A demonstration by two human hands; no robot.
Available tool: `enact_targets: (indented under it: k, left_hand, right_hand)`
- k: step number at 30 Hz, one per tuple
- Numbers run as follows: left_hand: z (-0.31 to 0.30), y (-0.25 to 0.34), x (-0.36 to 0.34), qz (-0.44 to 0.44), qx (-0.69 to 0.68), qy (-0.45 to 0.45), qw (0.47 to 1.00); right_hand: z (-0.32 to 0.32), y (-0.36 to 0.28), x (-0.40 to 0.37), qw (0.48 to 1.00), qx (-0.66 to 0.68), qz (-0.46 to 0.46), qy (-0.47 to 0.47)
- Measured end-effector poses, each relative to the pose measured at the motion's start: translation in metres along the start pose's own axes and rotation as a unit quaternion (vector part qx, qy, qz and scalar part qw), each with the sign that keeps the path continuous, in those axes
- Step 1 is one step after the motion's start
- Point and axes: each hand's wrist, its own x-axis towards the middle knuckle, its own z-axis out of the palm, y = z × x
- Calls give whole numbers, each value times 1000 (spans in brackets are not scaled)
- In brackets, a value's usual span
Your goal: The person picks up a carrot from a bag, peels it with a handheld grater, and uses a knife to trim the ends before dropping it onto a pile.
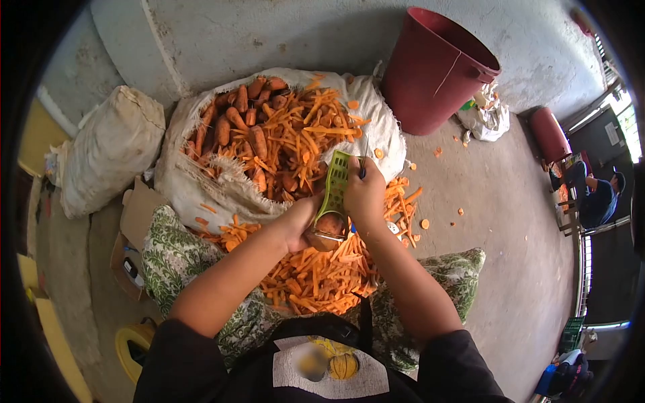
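Observation:
My left hand (pixel 299 223) is closed round a thick, unpeeled-looking carrot (pixel 328 226) above the pile in front of me. In my right hand (pixel 365 193) is a green peeler (pixel 338 173) with a perforated handle, its metal blade lying across the carrot. A small knife with a dark handle (pixel 363 169) also sticks up from my right fingers. Below both hands lies a heap of orange carrot strips (pixel 321 277) on my lap. Just beyond, an open white woven sack (pixel 225 178) holds whole carrots (pixel 257 142) and many cut strips (pixel 306 134).
A tall maroon bin (pixel 430 80) stands behind the sack, by the wall. At left are a full tied sack (pixel 115 151) and a cardboard box (pixel 136 232). Carrot scraps dot the concrete floor (pixel 484 201). Another person (pixel 598 201) sits far right.

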Motion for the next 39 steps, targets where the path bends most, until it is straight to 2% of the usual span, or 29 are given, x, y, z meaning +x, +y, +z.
enact_targets:
  k: [3, 6, 8, 9, 11, 13, 14, 15, 16, 18, 21, 24, 28, 30, 31, 34, 37, 39]
  left_hand:
    - [-2, 0, 3, -1, 21, -8, 1000]
    - [-12, -8, 8, -22, 45, -24, 998]
    - [-18, -13, 13, -41, 52, -42, 997]
    - [-21, -14, 16, -27, 52, -38, 998]
    - [-15, -11, 9, -12, 54, -33, 998]
    - [5, -3, -17, -48, 136, -34, 989]
    - [5, -3, -22, -47, 138, -33, 989]
    - [5, -4, -26, -42, 163, -26, 985]
    - [4, -5, -29, -37, 188, -19, 981]
    - [-1, -3, -29, -26, 155, -24, 987]
    - [-2, 0, -28, -21, 103, 2, 994]
    - [2, 0, -29, -22, 69, 3, 997]
    - [-7, 0, -27, -11, 86, 15, 996]
    - [-6, 3, -32, 11, 143, 8, 990]
    - [-7, 4, -33, 12, 143, 8, 990]
    - [-14, 3, -31, 40, 148, -6, 988]
    - [-24, 1, -27, 77, 174, 1, 982]
    - [-24, 4, -27, 91, 170, 16, 981]
  right_hand:
    - [-3, -5, 0, 1000, 0, -12, -5]
    - [-6, -10, -3, 998, -11, -14, -56]
    - [-9, -19, -7, 990, -115, -42, -65]
    - [-9, -14, -6, 990, -116, -40, -66]
    - [-7, 10, 12, 993, -77, -41, 75]
    - [-29, 40, 53, 983, -83, 23, 160]
    - [-42, 42, 67, 978, -70, 83, 177]
    - [-49, 43, 75, 973, -54, 66, 214]
    - [-55, 45, 80, 973, -34, 92, 209]
    - [-52, 35, 74, 969, 63, 124, 205]
    - [-34, 15, 54, 984, 57, 71, 156]
    - [-25, 10, 46, 986, 72, 22, 151]
    - [-33, -1, 52, 978, 131, 32, 160]
    - [-32, -1, 55, 977, 133, 12, 168]
    - [-29, -5, 49, 981, 107, 15, 160]
    - [-23, -3, 43, 988, -21, -54, 143]
    - [-27, 0, 46, 981, -84, -95, 150]
    - [-29, 3, 45, 982, -74, -89, 149]
